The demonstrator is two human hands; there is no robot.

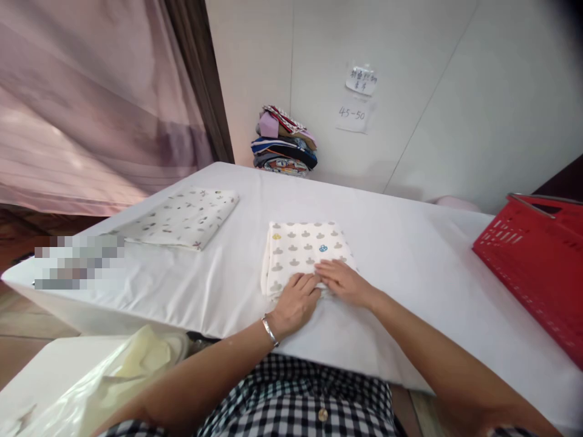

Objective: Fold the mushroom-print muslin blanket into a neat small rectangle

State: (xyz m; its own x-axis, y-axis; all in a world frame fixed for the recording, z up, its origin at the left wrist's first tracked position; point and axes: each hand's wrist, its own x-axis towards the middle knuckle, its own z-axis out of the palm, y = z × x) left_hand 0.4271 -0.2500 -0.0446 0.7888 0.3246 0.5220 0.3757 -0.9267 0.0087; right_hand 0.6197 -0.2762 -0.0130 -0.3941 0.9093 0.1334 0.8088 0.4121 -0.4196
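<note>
A folded white cloth [291, 246] with grey mushroom-like prints, one yellow and one blue, lies on the table in front of me. My left hand [298, 303] rests on its near edge, palm down, fingers lightly bent over the fabric; a silver bangle is on that wrist. Beside it, my right hand [341, 280] lies on the cloth's near right part with its fingers stretched out. The fingertips of both hands nearly meet. Under my hands, the near edge of the cloth is partly hidden.
A second folded white cloth [186, 215] with small dark prints lies to the left on the white-covered table [401, 243]. A red plastic basket [537, 267] stands at the right. Folded clothes [285, 145] are stacked by the wall. Pale plastic wrapping [104, 388] covers a stool at lower left.
</note>
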